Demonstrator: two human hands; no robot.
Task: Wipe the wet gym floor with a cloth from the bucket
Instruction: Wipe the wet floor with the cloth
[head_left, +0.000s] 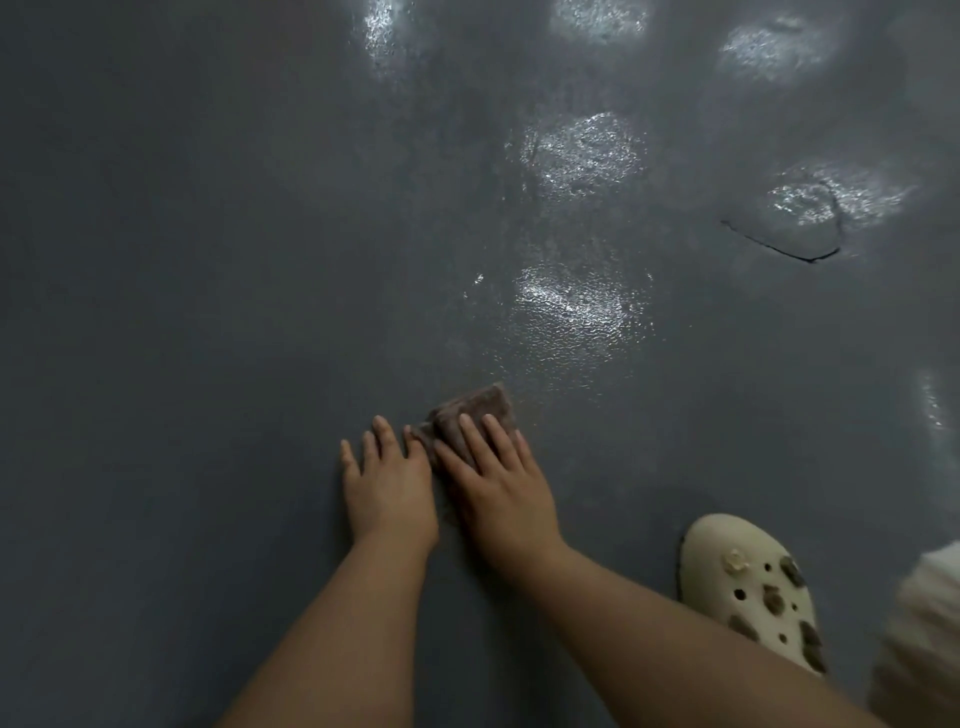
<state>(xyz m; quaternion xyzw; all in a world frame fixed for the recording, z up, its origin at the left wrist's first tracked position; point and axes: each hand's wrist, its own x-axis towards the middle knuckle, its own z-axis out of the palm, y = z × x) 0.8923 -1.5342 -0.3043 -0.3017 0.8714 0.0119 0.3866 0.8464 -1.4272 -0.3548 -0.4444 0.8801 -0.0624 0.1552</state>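
Head view: right hand (496, 483) presses flat fingers on the brown cloth (480, 410); left hand (387, 486) rests beside it, fingers relaxed. Wet patches (571, 306) gleam on the grey floor (208, 312)

The dark grey floor (182, 312) lies open to the left of and ahead of the hands, with nothing standing on it there. Wet, shining patches (571, 306) spread ahead and to the right, flat and no bar to passage. A thin dark curved line (779, 249) marks the floor far right; whether it is raised cannot be told. Near right, a cream clog (753, 587) and a pale trouser leg (924, 634) block that side.
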